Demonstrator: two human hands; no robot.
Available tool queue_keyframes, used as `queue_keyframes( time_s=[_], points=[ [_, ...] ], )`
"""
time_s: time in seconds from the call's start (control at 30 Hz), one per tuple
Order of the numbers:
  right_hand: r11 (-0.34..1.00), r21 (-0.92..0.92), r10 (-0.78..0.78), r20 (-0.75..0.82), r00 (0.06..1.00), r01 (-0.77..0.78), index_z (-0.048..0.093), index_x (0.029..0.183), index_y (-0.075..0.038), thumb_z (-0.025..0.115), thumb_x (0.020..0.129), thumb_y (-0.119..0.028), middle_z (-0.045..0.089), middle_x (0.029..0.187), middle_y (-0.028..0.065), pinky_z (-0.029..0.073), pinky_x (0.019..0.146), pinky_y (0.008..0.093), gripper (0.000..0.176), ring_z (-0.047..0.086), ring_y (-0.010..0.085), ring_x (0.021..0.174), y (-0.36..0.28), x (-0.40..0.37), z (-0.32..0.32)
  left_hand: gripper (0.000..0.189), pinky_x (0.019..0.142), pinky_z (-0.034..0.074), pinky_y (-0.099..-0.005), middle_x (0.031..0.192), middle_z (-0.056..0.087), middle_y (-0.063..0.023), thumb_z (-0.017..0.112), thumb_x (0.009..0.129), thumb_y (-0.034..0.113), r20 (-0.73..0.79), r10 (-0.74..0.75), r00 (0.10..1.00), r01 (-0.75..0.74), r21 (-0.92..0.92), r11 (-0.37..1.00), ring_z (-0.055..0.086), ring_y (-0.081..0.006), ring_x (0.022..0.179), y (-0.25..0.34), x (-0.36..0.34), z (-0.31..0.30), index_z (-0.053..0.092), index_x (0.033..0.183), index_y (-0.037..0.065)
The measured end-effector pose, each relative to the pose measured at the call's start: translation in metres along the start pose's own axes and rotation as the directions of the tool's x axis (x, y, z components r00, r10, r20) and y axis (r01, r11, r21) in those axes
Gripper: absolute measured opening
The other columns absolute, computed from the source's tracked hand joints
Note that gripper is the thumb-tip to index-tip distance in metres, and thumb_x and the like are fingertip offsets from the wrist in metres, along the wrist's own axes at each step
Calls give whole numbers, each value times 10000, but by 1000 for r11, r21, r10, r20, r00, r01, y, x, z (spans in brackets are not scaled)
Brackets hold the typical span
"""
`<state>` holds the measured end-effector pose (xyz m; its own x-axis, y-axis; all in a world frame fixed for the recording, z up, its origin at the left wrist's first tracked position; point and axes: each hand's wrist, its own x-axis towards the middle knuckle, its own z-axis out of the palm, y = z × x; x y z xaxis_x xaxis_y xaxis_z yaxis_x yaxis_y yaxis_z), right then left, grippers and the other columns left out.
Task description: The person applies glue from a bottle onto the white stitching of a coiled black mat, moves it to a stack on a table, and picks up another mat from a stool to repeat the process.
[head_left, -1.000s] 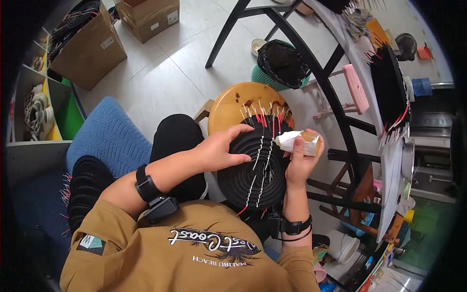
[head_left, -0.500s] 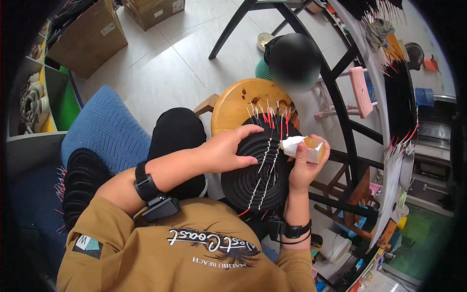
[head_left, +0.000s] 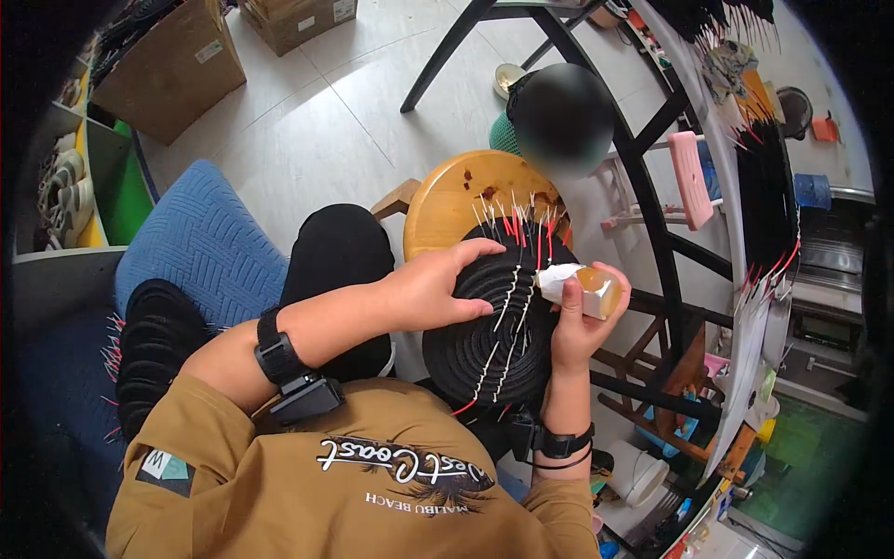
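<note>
A thick round coil of black ribbed bands (head_left: pixel 456 359) lies in front of my body, reaching onto a wooden stool. Two pale beaded lines cross its face, and white and red thread-like ends (head_left: pixel 517 224) stick out along its far edge. My left hand (head_left: pixel 433 284) rests on the coil's left side, thumb and index finger spread apart. In my right hand (head_left: pixel 582 326) is a small white-wrapped squeeze pouch (head_left: pixel 563 279) with amber contents. Its narrow white tip points left, right at the upper end of one pale line.
The round wooden stool (head_left: pixel 447 200) stands beyond the coil. A blue padded seat (head_left: pixel 196 247) and another black coil (head_left: pixel 163 349) are at my left. A black frame (head_left: pixel 656 210) rises on the right beside a pink stool (head_left: pixel 689 177). A person's blurred head (head_left: pixel 563 121) is ahead.
The pouch has turned slightly in my right hand, and its amber end shows more. My left hand and the coil stay in place.
</note>
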<state>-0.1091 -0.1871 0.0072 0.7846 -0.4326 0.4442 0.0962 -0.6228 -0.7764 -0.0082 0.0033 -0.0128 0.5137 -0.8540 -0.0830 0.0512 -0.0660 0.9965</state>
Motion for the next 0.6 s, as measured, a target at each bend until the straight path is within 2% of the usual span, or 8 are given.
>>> queue_keyframes(
  time_s=[0.13,0.3,0.37,0.47,0.53,0.6],
  points=[
    [996,56,67,-25,997,-65,396,1132,-53,643,830,-168,503,923,60,444,506,190,407,535,111,700,3,-2,-1,607,919,423,-302,1138,555,-138,691,739,77,-4,-11,1000,11,16,1000,546,-178,1049,0,0,0,382,1260,33],
    [995,68,70,-48,996,-67,395,1134,-58,633,838,-172,510,916,62,446,499,193,397,540,115,693,6,-3,0,609,915,426,-302,1119,568,-133,691,739,69,0,-39,999,39,-5,999,550,-173,1038,3,-1,-1,380,1261,35],
    [995,78,73,-66,995,-68,395,1135,-59,629,841,-174,511,918,63,446,497,194,393,541,116,692,5,-3,0,607,909,429,-303,1109,574,-128,691,742,71,-8,-2,1000,2,-2,1000,555,-175,1030,0,0,1,379,1262,42],
    [981,161,121,-54,991,-111,392,1136,-61,621,846,-177,512,924,67,449,494,196,387,543,118,696,1,-3,0,607,907,429,-303,1112,574,-126,691,743,71,-3,-14,1000,14,5,1000,556,-177,1027,3,-1,0,379,1263,50],
    [935,268,245,-10,969,-234,411,1132,-29,682,801,-153,465,1064,73,432,806,268,445,506,155,919,-1,-6,0,609,907,429,-303,1113,574,-126,691,742,72,-6,-17,1000,17,19,1000,556,-177,1027,4,-2,0,379,1264,52],
    [950,231,220,-10,975,-212,411,1132,-28,681,803,-153,463,1066,72,432,803,267,444,506,154,917,0,-6,2,610,907,429,-303,1113,574,-127,692,742,73,-10,-19,1000,19,33,999,556,-177,1026,4,-2,0,379,1265,54]
  ],
)
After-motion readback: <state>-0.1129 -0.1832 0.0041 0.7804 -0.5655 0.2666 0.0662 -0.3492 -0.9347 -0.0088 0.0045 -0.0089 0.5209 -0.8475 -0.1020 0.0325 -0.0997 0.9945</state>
